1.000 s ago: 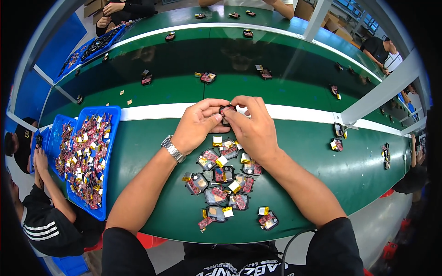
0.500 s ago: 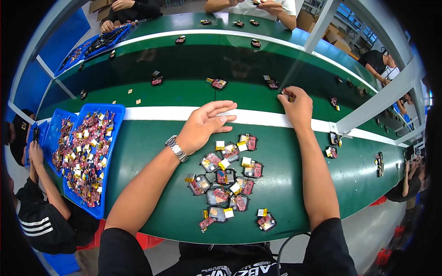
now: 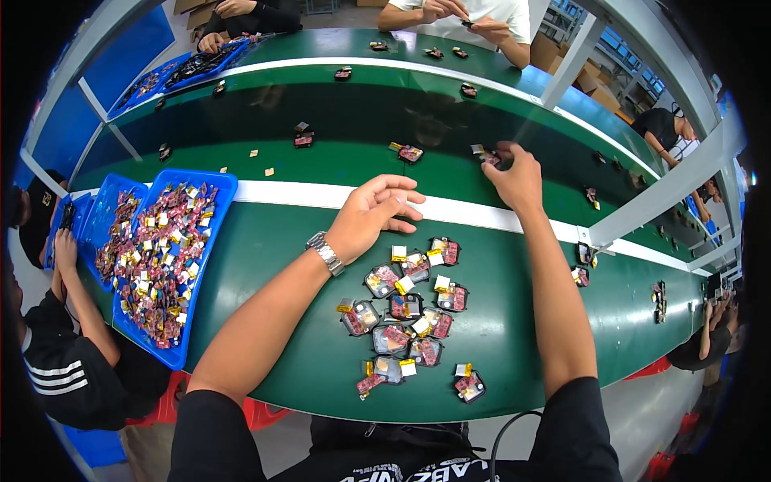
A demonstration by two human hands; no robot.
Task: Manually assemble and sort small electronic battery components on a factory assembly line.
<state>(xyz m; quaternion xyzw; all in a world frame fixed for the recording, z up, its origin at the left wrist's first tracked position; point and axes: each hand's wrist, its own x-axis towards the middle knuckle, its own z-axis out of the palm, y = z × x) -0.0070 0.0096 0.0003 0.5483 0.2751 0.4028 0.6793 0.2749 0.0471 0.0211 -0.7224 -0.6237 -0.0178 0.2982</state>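
Over the white rail, my left hand (image 3: pixel 371 215) hovers with its fingers loosely stretched and nothing in it. My right hand (image 3: pixel 517 178) reaches past the rail, thumb and fingers closed around a small black-cased circuit-board unit (image 3: pixel 485 156) on the green conveyor; the fingers partly hide it. On the table between my forearms lies a cluster of similar units (image 3: pixel 405 306), black casings with red boards and white-and-yellow battery-like pieces. One more unit (image 3: pixel 469 386) lies apart near the table's front edge.
A blue tray (image 3: pixel 227 193) heaped with red boards stands at left beside another blue tray (image 3: pixel 103 210). The white rail (image 3: pixel 281 193) divides table and conveyor. A grey post (image 3: pixel 634 213) rises at right. Co-workers sit left, across and right.
The view has shifted slightly, so the scene sits further right. My right hand has moved left relative to the conveyor, onto the unit there. My left hand stays loosely open.
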